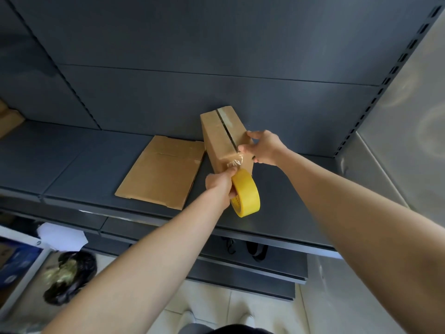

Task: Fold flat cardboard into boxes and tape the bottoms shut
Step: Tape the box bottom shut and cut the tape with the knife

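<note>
Box (218, 138) sits on the shelf (72, 160), its seam (226, 131) running toward 12 o'clock. The left hand (220, 183) has its grip clenched round the tape roll (246, 191) at the box's 6 o'clock end, and the right hand (263, 148) clamps the 3 o'clock side. So I'd guess the tape gets pulled straight away along that seam.

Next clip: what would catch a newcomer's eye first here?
The yellow roll of tape, gripped by the left hand at centre, with clear tape stretched to the near corner of the brown cardboard box. The right hand holds that box on the dark grey metal shelf; a flat brown cardboard sheet lies to its left.
</note>
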`<state>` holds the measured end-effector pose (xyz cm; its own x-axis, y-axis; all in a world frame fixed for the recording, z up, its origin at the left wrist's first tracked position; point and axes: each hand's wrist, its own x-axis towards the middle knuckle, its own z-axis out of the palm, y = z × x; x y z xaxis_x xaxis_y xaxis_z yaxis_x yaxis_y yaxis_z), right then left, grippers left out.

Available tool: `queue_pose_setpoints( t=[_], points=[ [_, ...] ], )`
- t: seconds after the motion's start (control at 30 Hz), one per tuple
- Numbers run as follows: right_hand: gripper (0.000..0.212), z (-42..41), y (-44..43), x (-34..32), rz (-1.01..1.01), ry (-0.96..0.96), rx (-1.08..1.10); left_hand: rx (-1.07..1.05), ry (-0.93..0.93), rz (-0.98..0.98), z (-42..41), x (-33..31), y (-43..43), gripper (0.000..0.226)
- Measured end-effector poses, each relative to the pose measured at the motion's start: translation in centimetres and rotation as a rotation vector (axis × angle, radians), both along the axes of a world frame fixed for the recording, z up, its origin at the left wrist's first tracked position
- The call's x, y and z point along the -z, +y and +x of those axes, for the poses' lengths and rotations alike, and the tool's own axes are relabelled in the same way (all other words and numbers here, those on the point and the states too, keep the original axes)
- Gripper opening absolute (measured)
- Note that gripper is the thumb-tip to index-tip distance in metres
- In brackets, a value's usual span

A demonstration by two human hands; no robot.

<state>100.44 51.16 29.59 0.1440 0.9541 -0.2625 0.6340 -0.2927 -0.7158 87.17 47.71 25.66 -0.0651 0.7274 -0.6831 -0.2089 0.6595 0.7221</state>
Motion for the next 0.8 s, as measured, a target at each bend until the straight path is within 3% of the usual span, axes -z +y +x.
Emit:
queue_pose_setpoints(
  t=[0.1,0.13,0.2,0.27,0.37,0.47,0.63,0.8],
  points=[
    [0.047,2.3,-0.8,1.1,0.003,0.159,0.099,-0.035,-0.036,-0.013,0.1,-0.2,0.0,0.05],
    [0.037,3.8,-1.2,1.9,0.014,0.116,0.171,-0.046,-0.046,-0.018,0.2,-0.3,-0.1,0.05],
    [0.021,7.2,-2.7,4.0,-0.06,-0.158,0.263,-0.073,-0.06,-0.024,0.4,-0.2,-0.1,0.049],
    [0.026,10.0,-4.7,6.1,-0.244,-0.436,0.303,-0.094,-0.052,-0.023,0.7,0.0,-0.1,0.046],
    [0.052,12.3,-7.2,8.6,-0.49,-0.595,0.346,-0.118,-0.005,-0.013,1.1,0.5,-0.1,0.036],
    [0.053,13.3,-8.2,10.3,-0.582,-0.614,0.318,-0.121,0.041,-0.004,1.5,0.7,-0.2,0.036],
    [0.048,13.2,-8.1,11.0,-0.522,-0.63,0.278,-0.118,0.059,0.008,1.5,0.7,-0.1,0.043],
    [0.042,10.9,-6.0,8.5,-0.212,-0.276,0.314,-0.118,0.041,0.014,1.3,0.6,-0.1,0.043]
  ],
)
